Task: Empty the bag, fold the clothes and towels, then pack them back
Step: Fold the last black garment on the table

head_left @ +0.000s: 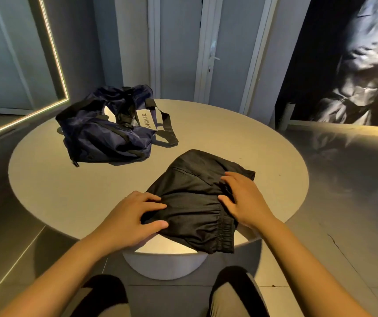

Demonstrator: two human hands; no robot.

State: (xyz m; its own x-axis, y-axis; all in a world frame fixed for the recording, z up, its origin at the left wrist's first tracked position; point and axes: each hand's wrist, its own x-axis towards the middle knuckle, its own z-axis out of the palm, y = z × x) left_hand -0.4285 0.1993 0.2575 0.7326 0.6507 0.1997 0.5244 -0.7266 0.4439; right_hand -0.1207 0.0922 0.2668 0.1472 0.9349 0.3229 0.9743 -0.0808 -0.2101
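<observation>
A folded black garment lies at the near edge of a round worktop, its elastic waistband overhanging the rim. The left hand has its grip curled onto the garment's left edge. The right hand presses on top, grip apart. A navy bag slumps beyond, well apart.

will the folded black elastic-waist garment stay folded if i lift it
Probably not: the black elastic-waist garment wrinkles and droops over the edge of the round grey table, so it looks floppy. Likely light, thin cloth.
</observation>
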